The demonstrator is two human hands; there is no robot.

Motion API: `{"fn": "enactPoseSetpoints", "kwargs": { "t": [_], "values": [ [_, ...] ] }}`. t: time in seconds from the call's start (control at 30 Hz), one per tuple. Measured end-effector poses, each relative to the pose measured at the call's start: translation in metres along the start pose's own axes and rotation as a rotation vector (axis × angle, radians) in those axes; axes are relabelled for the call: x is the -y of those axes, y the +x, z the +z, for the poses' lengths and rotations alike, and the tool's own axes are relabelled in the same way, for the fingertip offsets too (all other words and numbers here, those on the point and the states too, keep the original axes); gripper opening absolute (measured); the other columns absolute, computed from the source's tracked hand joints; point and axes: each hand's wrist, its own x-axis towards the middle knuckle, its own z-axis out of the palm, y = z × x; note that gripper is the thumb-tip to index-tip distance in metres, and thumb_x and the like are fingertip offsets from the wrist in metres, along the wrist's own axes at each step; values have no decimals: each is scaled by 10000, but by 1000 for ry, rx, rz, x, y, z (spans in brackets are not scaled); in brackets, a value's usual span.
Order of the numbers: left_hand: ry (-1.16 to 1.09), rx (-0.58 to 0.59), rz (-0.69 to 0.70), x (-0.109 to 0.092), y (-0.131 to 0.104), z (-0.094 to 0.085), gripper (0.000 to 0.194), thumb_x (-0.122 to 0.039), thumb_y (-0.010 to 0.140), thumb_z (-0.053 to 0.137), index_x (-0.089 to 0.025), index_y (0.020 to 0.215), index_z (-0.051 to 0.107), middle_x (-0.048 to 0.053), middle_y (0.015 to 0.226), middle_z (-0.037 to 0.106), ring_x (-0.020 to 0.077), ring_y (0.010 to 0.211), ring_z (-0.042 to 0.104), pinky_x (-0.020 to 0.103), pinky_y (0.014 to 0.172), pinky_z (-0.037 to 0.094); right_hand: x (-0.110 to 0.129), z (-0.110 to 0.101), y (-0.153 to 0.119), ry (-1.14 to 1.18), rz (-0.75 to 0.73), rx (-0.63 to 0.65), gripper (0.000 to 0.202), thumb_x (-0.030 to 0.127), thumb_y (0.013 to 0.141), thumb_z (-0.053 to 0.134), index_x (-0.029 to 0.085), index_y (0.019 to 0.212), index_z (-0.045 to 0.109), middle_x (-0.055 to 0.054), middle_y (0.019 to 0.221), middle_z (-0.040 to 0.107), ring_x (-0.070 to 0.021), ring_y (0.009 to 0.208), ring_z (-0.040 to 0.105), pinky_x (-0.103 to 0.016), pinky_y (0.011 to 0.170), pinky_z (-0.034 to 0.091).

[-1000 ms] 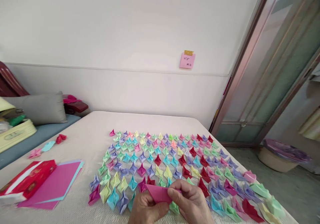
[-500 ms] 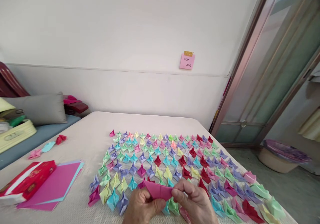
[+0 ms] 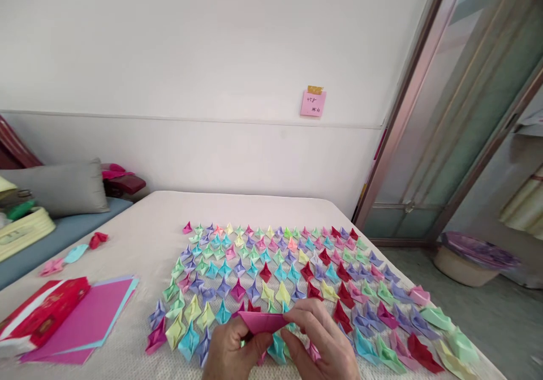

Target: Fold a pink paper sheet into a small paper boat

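A folded piece of magenta paper (image 3: pixel 263 322) is held up between my two hands, low in the head view. My left hand (image 3: pixel 237 349) pinches its left part between thumb and fingers. At its right end, my right hand (image 3: pixel 322 337) grips the paper, the fingers bent over the edge and the thumb below. Under and around my hands lie rows of small folded paper boats (image 3: pixel 282 294) in pink, green, yellow, blue, purple and red. My hands hide some of the nearest boats.
On the cloth-covered surface (image 3: pixel 139 227) at left are a red tissue packet (image 3: pixel 55 309), magenta and blue paper sheets (image 3: pixel 102 312) and a few loose folded pieces (image 3: pixel 76 253). A pink note (image 3: pixel 313 103) is taped to the wall. A bucket (image 3: pixel 470 261) stands on the floor at right.
The magenta paper has tipped, showing less of its face. My right hand's fingers have moved over its top edge. The view has shifted slightly.
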Motion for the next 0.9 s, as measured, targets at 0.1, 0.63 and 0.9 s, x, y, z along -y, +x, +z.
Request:
{"fn": "enactPoseSetpoints", "kwargs": {
  "t": [0.1,0.63,0.9],
  "values": [
    [84,-62,48,-1,-2,2,162,-318,766,709,-276,871,825,6,641,717,177,601,608,237,581,470,-3,-1,-1,-66,1,48,153,114,856,578,254,907,608,-18,835,620,-183,695,615,-279,577,487],
    [304,-80,133,-4,-3,7,160,-250,806,681,-325,846,816,4,725,762,191,660,663,232,615,445,-8,4,-10,-298,1,235,87,166,861,546,246,838,521,-2,796,606,-152,568,605,-244,492,448],
    [377,-109,81,-5,-3,7,178,-223,811,663,-318,838,811,-10,695,742,180,643,647,231,613,432,-8,9,-14,-337,10,235,76,182,882,512,241,848,547,0,802,600,-123,426,520,-259,437,429]
  ]
}}
